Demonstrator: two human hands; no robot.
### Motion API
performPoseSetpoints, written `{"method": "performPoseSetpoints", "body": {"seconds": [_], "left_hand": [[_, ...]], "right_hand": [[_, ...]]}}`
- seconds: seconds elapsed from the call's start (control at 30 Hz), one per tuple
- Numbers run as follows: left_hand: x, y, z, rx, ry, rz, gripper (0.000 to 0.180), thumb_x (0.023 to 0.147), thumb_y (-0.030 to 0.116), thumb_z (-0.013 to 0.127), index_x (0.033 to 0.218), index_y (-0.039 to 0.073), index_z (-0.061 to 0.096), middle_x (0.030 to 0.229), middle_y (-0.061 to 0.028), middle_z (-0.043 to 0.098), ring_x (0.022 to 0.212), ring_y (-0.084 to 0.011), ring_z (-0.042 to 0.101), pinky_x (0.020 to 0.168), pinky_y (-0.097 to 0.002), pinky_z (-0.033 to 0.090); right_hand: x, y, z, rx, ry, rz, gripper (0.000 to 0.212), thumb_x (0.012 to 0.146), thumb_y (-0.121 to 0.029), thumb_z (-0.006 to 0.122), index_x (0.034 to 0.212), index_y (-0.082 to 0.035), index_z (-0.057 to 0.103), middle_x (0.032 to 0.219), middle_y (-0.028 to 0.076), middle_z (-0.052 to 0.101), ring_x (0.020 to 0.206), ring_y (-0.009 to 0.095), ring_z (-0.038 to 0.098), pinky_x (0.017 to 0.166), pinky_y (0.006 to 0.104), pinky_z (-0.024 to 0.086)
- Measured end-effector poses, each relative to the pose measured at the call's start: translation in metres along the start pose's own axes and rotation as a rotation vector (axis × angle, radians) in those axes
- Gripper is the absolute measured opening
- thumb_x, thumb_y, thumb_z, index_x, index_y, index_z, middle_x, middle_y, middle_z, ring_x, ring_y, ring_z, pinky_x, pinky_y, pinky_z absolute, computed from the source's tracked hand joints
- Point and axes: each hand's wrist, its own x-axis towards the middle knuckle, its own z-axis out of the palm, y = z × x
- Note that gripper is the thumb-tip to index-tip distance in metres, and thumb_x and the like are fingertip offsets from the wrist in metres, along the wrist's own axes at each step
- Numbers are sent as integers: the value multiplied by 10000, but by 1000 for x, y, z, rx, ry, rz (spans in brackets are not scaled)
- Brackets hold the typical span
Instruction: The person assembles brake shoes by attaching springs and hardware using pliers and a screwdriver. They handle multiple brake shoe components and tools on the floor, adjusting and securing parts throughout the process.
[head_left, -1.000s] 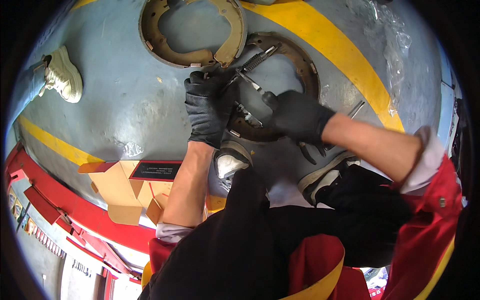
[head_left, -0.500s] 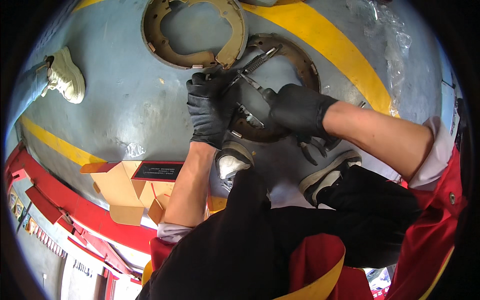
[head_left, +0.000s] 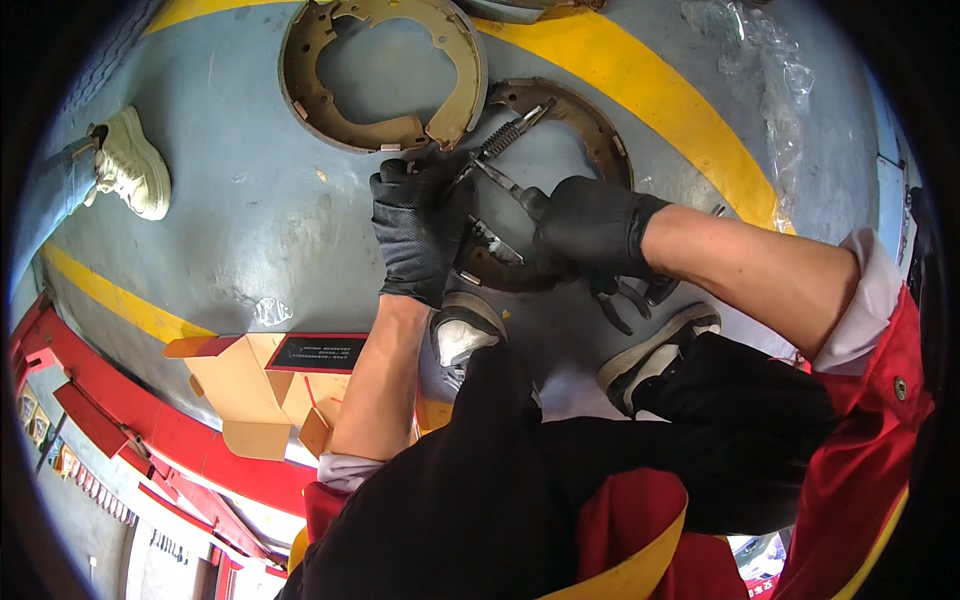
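My left hand (head_left: 415,225), in a black glove, is closed around the lower end of a metal brake adjuster bar with a coil spring (head_left: 512,132). The bar slants up and right over a worn brown brake shoe (head_left: 590,125). My right hand (head_left: 590,228), also gloved, grips a dark-handled tool with a metal shaft (head_left: 500,180); its tip meets the bar beside my left fingers. Its exact kind is unclear. Between my hands a small metal lever piece (head_left: 495,240) lies over the shoe's lower part. Pliers (head_left: 622,302) show just below my right hand.
A tan pair of brake shoes (head_left: 300,75) lies on the grey floor ahead. An opened cardboard box (head_left: 235,385) stands left of my left forearm. Clear plastic wrap (head_left: 785,110) lies at the far right. Another person's shoe (head_left: 135,165) is at the left.
The view has shifted slightly, so floor items sit a little lower in the picture. Both hands keep their grips close together, with the tool tip still at the spring bar.
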Motion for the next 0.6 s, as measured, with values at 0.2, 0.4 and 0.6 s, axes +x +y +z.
{"method": "performPoseSetpoints", "body": {"seconds": [0.2,0.4,0.6], "left_hand": [[2,13,-9,32,-11,-38,314,818,208,813,1126,153,828,1067,-152,723,989,-350,643,882,-461,525],[1,9,-8,-3,-22,-43,336,801,179,823,1136,145,828,1056,-147,734,969,-339,662,888,-435,544],[0,6,-3,7,8,-29,329,805,225,832,1124,149,830,1074,-141,726,999,-335,641,896,-444,532]], "right_hand": [[25,41,106,183,641,-81,358,962,-271,612,1103,48,691,849,270,693,865,451,698,794,506,544],[7,19,34,40,159,5,635,984,-536,531,1143,45,733,999,303,723,926,440,725,888,503,566],[5,-1,-1,-136,11,65,517,943,-467,613,1076,9,761,1016,295,728,945,440,724,881,484,569]]}}
